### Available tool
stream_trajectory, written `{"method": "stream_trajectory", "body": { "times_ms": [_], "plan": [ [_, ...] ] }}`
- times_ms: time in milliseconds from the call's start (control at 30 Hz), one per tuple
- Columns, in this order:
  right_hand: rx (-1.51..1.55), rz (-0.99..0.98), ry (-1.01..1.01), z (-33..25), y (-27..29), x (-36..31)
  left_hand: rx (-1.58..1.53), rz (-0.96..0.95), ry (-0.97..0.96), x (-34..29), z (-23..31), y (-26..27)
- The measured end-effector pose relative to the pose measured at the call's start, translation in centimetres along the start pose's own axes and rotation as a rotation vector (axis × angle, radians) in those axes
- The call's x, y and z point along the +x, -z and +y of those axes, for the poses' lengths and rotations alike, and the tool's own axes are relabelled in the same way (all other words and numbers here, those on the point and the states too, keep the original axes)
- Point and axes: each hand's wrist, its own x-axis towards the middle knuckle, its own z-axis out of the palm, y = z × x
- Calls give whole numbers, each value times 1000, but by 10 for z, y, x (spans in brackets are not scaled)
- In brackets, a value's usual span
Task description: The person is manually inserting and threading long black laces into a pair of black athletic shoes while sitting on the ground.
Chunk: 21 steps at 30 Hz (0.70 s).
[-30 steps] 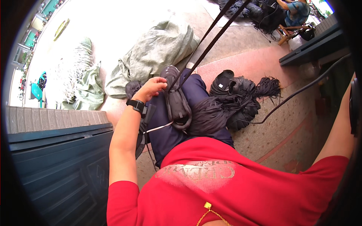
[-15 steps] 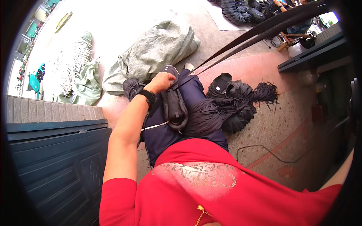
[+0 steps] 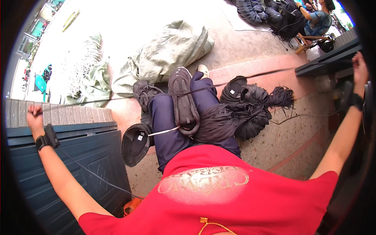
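left hand [image 3: 35, 118], earlier at the mesh shoe [image 3: 182, 102], is now well left of it; right hand [image 3: 359, 71], well right. both clench the flat, taut lace [image 3: 258, 74].

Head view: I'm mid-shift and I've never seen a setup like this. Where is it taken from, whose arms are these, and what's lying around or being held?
There is no machine here: a person wears a wide fisheye camera on the head, looking down, so straight edges bend near the rim. The bare arms are the wearer's own. The left hand and right hand are spread wide, each gripping a length of dark lace that runs from the dark shoe on the lap. A heap of dark strands lies right of the shoe. Beyond the legs is a grey-green sack. A co-worker sits at upper right.
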Motion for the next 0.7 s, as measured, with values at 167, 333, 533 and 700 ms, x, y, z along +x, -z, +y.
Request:
{"method": "stream_trajectory", "body": {
  "times_ms": [167, 333, 533, 700],
  "plan": [
    [-339, -644, -79, 101, -263, -268, 601, 657, 196, -51, -43, 11],
    [-252, -1429, -62, 168, -356, -440, 266, 169, 680, -92, -279, -185],
    [-517, -1302, 495, 226, -408, -502, 310, -110, 932, -182, -410, -277],
    [-626, -1009, 573, 234, -418, -501, 582, -231, 853, -199, -438, -292]
  ]
}}
